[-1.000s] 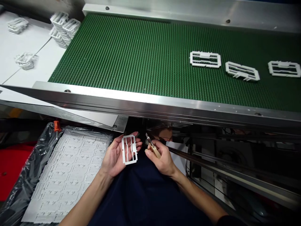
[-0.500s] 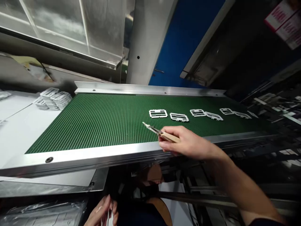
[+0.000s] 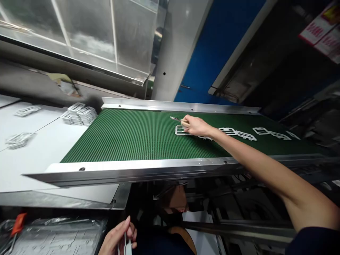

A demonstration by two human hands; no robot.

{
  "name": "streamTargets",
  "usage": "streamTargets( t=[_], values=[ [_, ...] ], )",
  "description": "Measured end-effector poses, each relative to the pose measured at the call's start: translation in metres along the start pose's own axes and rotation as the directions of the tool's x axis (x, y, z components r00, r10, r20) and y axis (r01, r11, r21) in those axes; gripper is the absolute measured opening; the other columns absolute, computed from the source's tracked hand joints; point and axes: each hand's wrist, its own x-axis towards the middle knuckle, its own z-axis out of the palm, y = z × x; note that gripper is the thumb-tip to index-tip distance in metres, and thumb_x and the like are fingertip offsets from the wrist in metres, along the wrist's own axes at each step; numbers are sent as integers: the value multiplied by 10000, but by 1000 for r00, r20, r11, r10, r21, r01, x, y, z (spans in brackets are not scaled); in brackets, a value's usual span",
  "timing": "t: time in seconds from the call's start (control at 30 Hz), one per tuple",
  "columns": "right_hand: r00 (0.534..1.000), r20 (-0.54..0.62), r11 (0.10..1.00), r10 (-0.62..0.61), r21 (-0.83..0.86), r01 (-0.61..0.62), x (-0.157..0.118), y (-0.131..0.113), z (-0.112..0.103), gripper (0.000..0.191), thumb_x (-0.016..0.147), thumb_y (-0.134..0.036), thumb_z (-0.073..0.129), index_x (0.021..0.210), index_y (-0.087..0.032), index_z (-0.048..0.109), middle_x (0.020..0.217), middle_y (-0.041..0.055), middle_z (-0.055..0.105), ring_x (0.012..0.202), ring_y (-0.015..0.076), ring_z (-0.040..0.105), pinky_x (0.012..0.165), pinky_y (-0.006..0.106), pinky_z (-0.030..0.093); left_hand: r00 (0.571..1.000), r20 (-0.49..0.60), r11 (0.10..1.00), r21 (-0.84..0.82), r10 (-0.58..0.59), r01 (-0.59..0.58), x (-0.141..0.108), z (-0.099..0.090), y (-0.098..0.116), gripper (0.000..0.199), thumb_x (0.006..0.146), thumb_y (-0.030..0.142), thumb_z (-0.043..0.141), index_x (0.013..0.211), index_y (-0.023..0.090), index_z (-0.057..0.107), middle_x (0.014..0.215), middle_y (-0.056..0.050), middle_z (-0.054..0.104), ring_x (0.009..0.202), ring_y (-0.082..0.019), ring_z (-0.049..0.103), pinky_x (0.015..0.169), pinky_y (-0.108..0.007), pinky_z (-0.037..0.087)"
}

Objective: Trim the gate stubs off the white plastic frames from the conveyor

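My right hand [image 3: 196,125] is closed around a thin tool [image 3: 176,119] with a tan handle and a narrow metal tip pointing left. It is over the green ribbed belt [image 3: 127,134], at a white plastic frame [image 3: 180,130] that it partly covers. Another white frame beside it is mostly hidden under my wrist. Farther right, more white frames [image 3: 246,135] lie on the belt. Low in the view, my left hand [image 3: 119,235] is closed on a white part [image 3: 128,247], cut off by the bottom edge.
Stacked white frames [image 3: 79,114] stand on the white table [image 3: 47,156] left of the belt, with smaller piles [image 3: 20,140] nearby. Metal rails [image 3: 148,165] edge the belt. Below left are a plastic-wrapped tray [image 3: 61,237] and an orange-handled tool [image 3: 18,224].
My right hand has moved up and away over the belt with the tool, to the nearest frames. My left hand still holds the white part. The view has shifted left.
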Motion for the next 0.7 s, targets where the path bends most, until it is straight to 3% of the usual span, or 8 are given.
streamTargets(
  t=[0.07,0.13,0.2,0.3,0.37,0.43,0.57,0.7],
  values=[
    [997,-76,998,-1,66,6,-1,-5,-8,233,725,-206,588,941,-154,518,799,37,578,683,155,513,578,249,333,998,8,998,-23,55,-55,-9,10,8,275,650,375,751,584,142,621,526,16,433,485,-101,429,432,-199,404],
    [980,-199,956,-6,286,64,-9,-18,-20,161,725,-207,602,856,-152,523,752,17,554,649,130,494,575,249,358,996,7,996,-2,87,-87,-20,20,17,273,682,358,729,884,184,670,539,32,437,486,-101,434,439,-195,391],
    [960,-279,794,-13,581,180,-29,-41,-31,171,725,-237,633,827,-164,518,745,4,535,632,112,486,567,246,385,992,13,992,22,126,-127,-30,28,28,421,706,337,711,1095,212,610,550,38,451,499,-106,448,456,-196,389],
    [970,-213,489,-118,837,244,-78,-88,-28,190,729,-263,659,838,-195,520,733,-12,521,609,104,486,534,237,398,986,51,985,61,159,-162,-43,32,41,319,731,339,692,1000,173,654,605,1,523,559,-120,505,503,-199,414],
    [972,-42,413,-233,900,138,-113,-121,-7,147,744,-240,647,818,-199,526,718,-12,533,600,106,489,526,235,405,985,63,984,66,163,-167,-51,31,48,251,745,353,680,889,147,677,673,-34,583,592,-125,542,535,-200,435],
    [946,124,393,-299,920,4,-140,-147,28,100,778,-227,603,824,-201,518,682,-23,522,558,97,455,493,226,384,984,65,984,57,166,-169,-57,26,53,237,758,357,669,855,141,676,700,-47,611,586,-121,553,543,-198,444],
    [954,159,363,-255,930,-58,-164,-171,104,89,777,-214,590,803,-188,509,722,-22,523,632,102,460,580,230,397,989,41,985,94,144,-147,-62,15,54,197,750,291,687,883,147,661,720,-50,631,602,-126,566,559,-197,448],
    [961,200,300,-190,944,-137,-171,-171,144,74,792,-220,564,805,-183,502,742,-19,524,660,107,472,610,229,403,997,29,976,200,77,-82,-59,5,50,199,766,282,673,916,156,639,778,-52,633,647,-127,552,585,-202,440]
  ],
)
